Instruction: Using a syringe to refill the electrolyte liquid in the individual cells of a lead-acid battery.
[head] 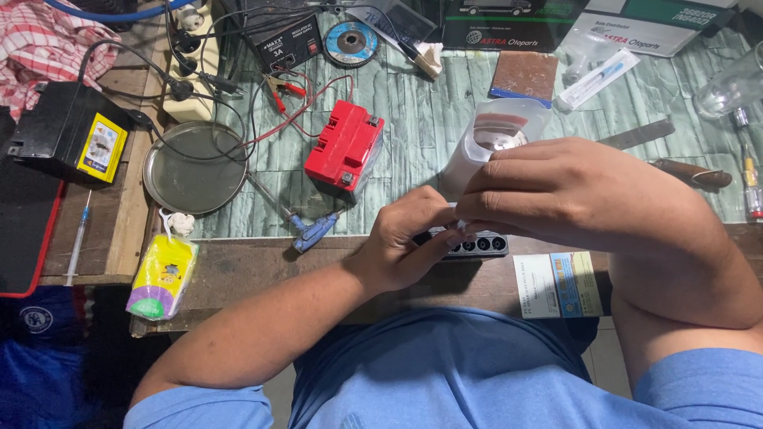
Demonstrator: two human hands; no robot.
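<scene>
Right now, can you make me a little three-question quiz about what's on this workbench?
1. True or false: the red box-shaped battery lies on the round metal tray.
2. Which hand lies on top, left hand or right hand?
3. Which sits nearest the yellow and purple packet: A thin blue-tipped syringe, B clear glass, C round grinding disc?

Key: 1 false; 2 right hand; 3 A.

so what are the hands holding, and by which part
Both hands, left hand and right hand, pinch a dark strip with round holes at its left end.
</scene>
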